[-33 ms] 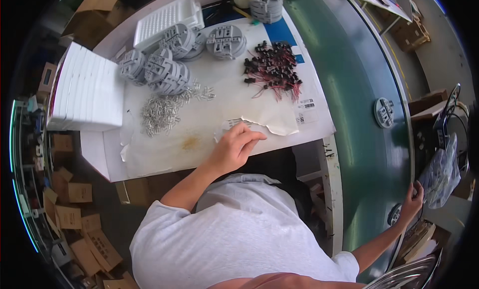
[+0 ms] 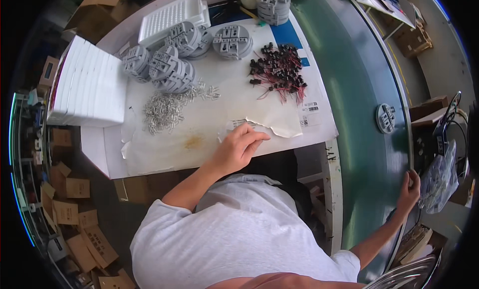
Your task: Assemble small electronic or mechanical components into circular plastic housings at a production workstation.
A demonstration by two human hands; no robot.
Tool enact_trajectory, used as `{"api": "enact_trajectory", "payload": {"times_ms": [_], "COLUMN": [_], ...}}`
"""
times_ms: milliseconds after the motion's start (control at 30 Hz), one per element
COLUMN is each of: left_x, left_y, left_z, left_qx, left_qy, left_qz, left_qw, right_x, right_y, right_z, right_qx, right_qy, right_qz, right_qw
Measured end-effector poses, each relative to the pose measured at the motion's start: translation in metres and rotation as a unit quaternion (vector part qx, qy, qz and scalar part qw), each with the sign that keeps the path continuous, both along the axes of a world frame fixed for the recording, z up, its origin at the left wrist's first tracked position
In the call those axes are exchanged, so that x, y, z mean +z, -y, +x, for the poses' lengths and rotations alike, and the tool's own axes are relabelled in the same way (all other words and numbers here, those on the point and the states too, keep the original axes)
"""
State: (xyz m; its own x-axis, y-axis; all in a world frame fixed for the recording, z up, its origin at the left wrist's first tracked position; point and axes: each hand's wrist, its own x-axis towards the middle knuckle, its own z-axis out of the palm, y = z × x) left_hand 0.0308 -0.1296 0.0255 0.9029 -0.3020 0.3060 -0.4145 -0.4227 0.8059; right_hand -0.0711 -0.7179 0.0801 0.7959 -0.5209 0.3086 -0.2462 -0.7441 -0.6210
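My left hand (image 2: 235,148) is over the front edge of the white worktable, next to a torn flap of paper (image 2: 284,129). Its fingers are curled in toward the thumb; anything between them is hidden. Stretched out to the right, my right hand (image 2: 409,191) is at the far rail of the green conveyor belt (image 2: 357,154), its fingers bent and tips close together. I cannot make out anything in it. Farther along the belt lies a grey round plastic base (image 2: 385,118). On the table are a heap of small metal clips (image 2: 162,112) and a pile of red-wired black connectors (image 2: 279,72).
Stacks of grey round bases (image 2: 172,74) stand at the table's back left, beside a white perforated tray (image 2: 169,22). White foam slabs (image 2: 90,84) line the left side. Cardboard boxes (image 2: 65,211) cover the floor there. A clear plastic bag (image 2: 441,181) hangs beyond the belt.
My right hand has moved forward along the belt's far rail. A round base near that wrist is no longer visible. The other base on the belt has shifted slightly nearer. My left hand keeps its pose.
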Motion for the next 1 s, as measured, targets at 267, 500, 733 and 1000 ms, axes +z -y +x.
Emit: {"api": "enact_trajectory", "payload": {"times_ms": [267, 500, 733, 1000], "left_x": [-0.003, -0.007, -0.001, -0.01], "left_y": [-0.035, -0.091, -0.103, -0.094], "left_z": [-0.011, -0.034, -0.03, -0.03], "left_qx": [0.055, 0.176, 0.169, 0.242], "left_qy": [0.011, -0.004, -0.036, -0.021], "left_qz": [-0.026, -0.039, -0.013, 0.068], "left_qw": [0.998, 0.984, 0.985, 0.968], "right_x": [0.006, -0.009, 0.018, -0.029], "right_y": [-0.412, -0.514, -0.483, -0.309], "right_z": [0.295, 0.34, 0.354, 0.622], "right_qx": [0.538, 0.494, 0.528, 0.21], "right_qy": [0.035, -0.095, -0.092, 0.08], "right_qz": [-0.055, -0.164, -0.123, -0.111], "right_qw": [0.84, 0.849, 0.835, 0.968]}}
